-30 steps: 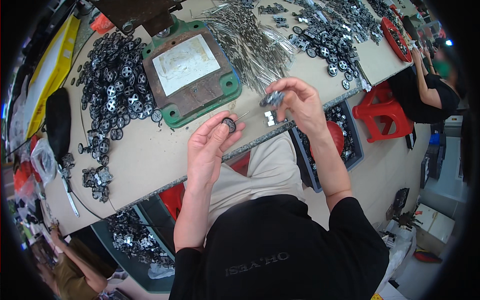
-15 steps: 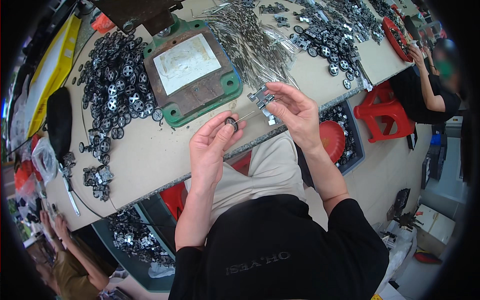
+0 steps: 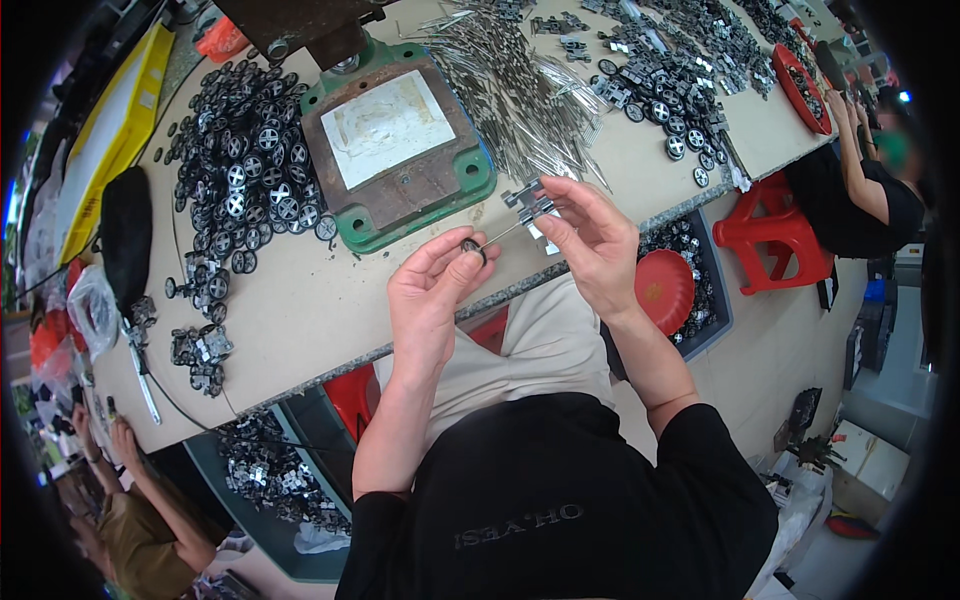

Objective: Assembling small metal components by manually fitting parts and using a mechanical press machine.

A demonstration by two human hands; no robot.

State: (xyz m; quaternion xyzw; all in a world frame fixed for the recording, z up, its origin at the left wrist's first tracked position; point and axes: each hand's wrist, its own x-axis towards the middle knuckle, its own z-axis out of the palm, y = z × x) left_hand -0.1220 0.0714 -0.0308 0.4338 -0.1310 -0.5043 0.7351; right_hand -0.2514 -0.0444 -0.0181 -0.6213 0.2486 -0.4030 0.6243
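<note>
Pinched between the thumb and fingers of my left hand [image 3: 432, 290] is a small black toy wheel [image 3: 472, 247]. A thin metal axle rod [image 3: 503, 235] sticks out of it toward the right. My right hand [image 3: 598, 240] grips a grey and silver toy car chassis [image 3: 528, 202] by its side. The rod's far end reaches the chassis; whether it sits in a hole I cannot make out. Both hands are held over the table's front edge, in front of a green and brown press base [image 3: 395, 150] with a white sheet on it.
Loose wheels [image 3: 255, 170] are heaped left of the press, metal rods [image 3: 520, 90] right of it. More chassis [image 3: 690, 60] lie at the far right. Below the edge are a red bowl [image 3: 664, 292], a bin of parts [image 3: 275, 470] and a red stool [image 3: 770, 235]. Co-workers sit on both sides.
The view has shifted slightly. My hands stay close together, and the rod from the wheel now reaches up to the chassis.
</note>
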